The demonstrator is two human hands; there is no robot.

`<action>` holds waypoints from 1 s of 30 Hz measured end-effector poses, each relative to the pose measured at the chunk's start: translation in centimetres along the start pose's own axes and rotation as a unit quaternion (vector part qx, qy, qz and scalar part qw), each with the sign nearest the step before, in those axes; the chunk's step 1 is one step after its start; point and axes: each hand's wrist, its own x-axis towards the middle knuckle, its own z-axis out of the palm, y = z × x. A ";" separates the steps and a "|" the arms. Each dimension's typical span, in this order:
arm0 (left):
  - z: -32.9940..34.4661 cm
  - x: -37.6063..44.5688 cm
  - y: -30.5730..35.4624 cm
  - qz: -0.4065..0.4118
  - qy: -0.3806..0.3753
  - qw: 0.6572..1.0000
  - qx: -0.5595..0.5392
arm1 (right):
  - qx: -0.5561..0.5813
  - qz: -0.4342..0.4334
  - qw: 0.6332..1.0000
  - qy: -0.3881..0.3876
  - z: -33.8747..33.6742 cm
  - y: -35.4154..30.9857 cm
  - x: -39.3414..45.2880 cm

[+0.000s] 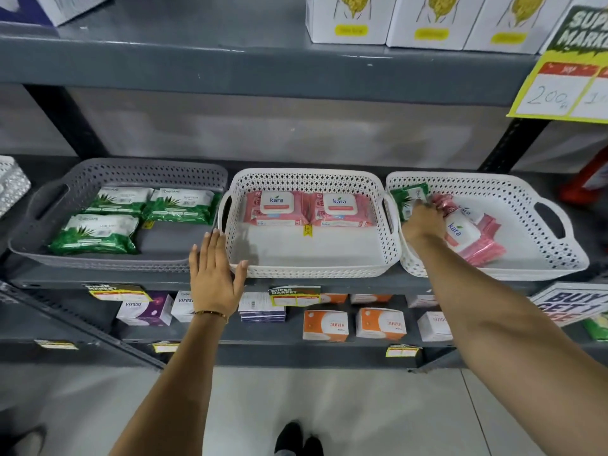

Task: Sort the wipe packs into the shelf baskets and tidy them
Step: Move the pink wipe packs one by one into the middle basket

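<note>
Fingers (424, 205) between green pack (409, 199) and pink packs (470, 232), right basket's (543, 192) left edge.

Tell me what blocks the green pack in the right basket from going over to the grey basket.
Nothing visible. The right hand is on the green pack; the grey basket has bare floor at its front right.

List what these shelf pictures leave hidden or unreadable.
- Head view: the right hand covers part of the green pack in the right white basket, so its grip is unclear.
- The count of pink packs stacked there is uncertain.
- The yellow price sign is cut off at the right edge.
- The shelf-edge labels are too small.
</note>
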 end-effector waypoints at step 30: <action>-5.9 -0.4 -10.6 0.075 -0.063 0.992 0.076 | 0.342 -0.141 0.920 0.127 -4.7 -17.3 -11.3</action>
